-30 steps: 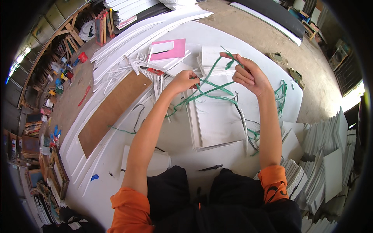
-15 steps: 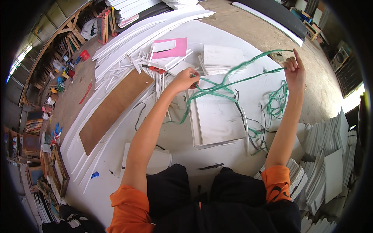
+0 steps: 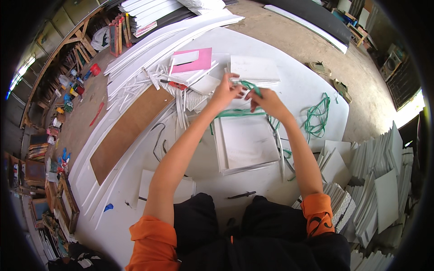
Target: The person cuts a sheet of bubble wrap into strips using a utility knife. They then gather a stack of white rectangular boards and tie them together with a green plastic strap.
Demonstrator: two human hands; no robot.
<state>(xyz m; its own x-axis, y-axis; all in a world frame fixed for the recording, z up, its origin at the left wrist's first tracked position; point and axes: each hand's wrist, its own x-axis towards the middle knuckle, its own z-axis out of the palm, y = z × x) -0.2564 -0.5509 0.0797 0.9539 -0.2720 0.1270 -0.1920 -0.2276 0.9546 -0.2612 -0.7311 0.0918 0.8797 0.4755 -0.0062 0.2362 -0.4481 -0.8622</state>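
Over a stack of white boards (image 3: 251, 142) on the white table, both my hands work close together on green plastic twine (image 3: 249, 85). My left hand (image 3: 226, 93) has its index finger raised and its other fingers curled at the twine; its exact hold is partly hidden. Fingers bent, my right hand (image 3: 267, 103) grips the twine from the right, a short loop standing up between the hands. Flat green strands cross the far part of the stack just below my hands. A loose tangle of the same twine (image 3: 318, 116) lies to the right.
Left of the stack lie a brown board (image 3: 131, 133), white offcut strips and a red-handled cutter (image 3: 175, 84). Behind are a pink sheet (image 3: 199, 60) and another white board stack (image 3: 254, 68). Many white panels (image 3: 384, 180) stand at right. Shoes (image 3: 320, 68) rest beyond the table.
My right hand has come in from the far right to beside my left hand. The long stretched strands between them are now drawn short over the stack.
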